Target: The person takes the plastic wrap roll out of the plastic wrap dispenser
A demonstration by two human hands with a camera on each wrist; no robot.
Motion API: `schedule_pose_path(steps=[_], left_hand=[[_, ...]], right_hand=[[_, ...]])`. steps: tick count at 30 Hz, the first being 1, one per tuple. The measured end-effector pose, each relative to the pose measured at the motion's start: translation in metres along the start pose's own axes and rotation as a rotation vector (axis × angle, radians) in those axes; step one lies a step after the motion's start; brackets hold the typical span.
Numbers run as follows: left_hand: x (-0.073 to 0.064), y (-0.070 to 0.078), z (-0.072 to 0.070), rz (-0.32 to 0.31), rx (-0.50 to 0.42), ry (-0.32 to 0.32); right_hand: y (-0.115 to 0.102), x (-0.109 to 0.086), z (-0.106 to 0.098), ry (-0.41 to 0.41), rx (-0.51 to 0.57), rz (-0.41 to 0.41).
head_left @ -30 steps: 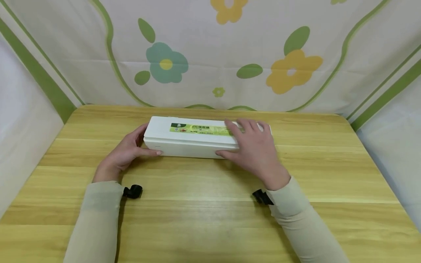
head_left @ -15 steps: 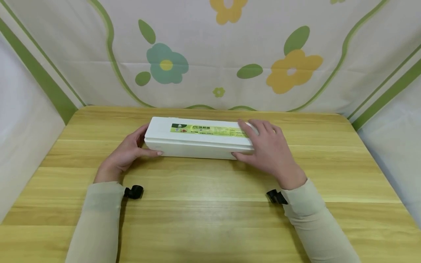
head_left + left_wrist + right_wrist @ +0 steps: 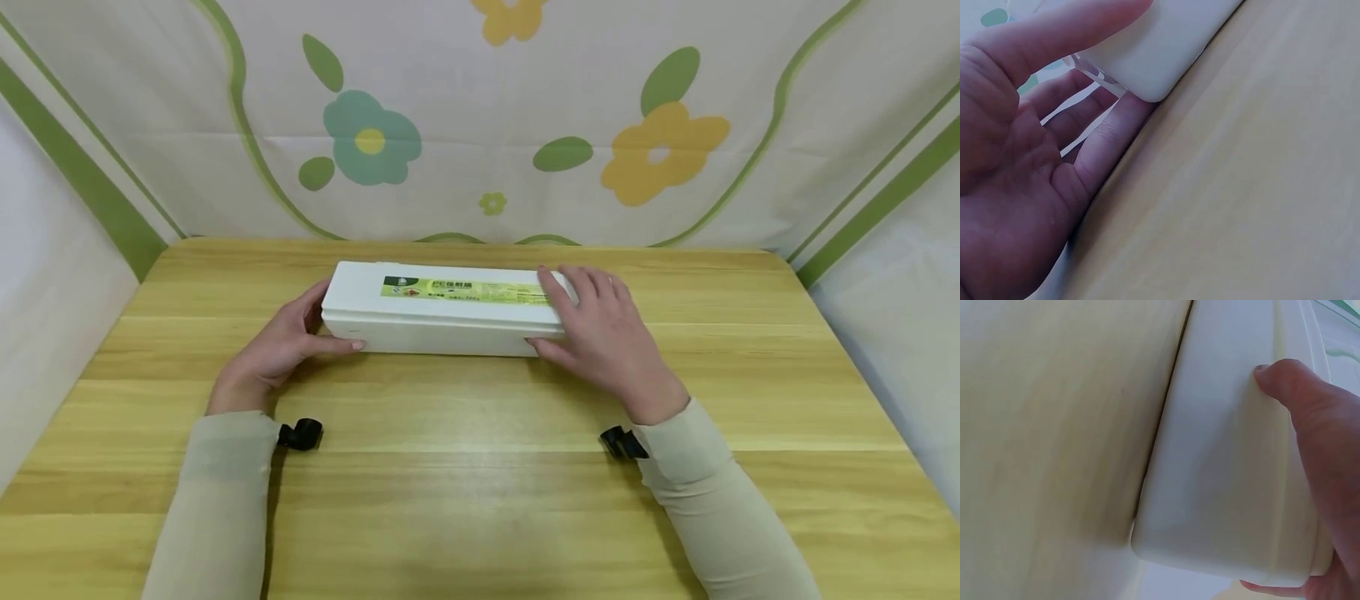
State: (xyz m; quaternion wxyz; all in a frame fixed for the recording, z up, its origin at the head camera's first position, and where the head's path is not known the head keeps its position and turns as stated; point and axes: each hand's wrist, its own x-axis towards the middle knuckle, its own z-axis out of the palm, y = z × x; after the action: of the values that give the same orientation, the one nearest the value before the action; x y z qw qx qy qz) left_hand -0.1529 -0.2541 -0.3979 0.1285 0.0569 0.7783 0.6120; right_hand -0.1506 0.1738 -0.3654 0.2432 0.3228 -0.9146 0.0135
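Observation:
A long white cling film box with a green-yellow label on its lid lies crosswise on the wooden table. My left hand holds its left end, thumb on the front face and the other fingers around the end and behind. In the left wrist view, those fingers reach under and behind the box's corner. Over the right part of the lid, my right hand grips the box, its thumb pressed on the front face. Its other fingers lie over the top, covering the label's right end.
The wooden table extends around the box on all sides. Behind it hangs a white cloth with printed flowers and green lines, and pale cloth also borders the left and right sides. Black wrist mounts stick out from both sleeves.
My right hand has slid to the right along the box, uncovering more of the label. The left hand keeps its hold, and the box stays in place while the head view shifts slightly.

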Motion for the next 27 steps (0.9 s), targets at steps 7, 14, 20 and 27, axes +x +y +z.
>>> schedule_pose_path(steps=[7, 14, 20, 27], left_hand=[[0.001, -0.001, 0.001, 0.000, 0.008, -0.004], [-0.002, -0.001, 0.001, 0.015, 0.040, 0.006], [0.000, -0.002, 0.003, 0.031, 0.057, -0.005], [0.000, -0.002, 0.004, 0.033, 0.067, -0.014]], right_hand=[[0.005, -0.003, 0.002, 0.005, 0.018, -0.020], [0.011, -0.001, 0.001, 0.017, 0.087, -0.056], [0.017, -0.001, -0.001, -0.018, 0.234, -0.015], [0.021, 0.000, -0.004, -0.002, 0.327, 0.016]])
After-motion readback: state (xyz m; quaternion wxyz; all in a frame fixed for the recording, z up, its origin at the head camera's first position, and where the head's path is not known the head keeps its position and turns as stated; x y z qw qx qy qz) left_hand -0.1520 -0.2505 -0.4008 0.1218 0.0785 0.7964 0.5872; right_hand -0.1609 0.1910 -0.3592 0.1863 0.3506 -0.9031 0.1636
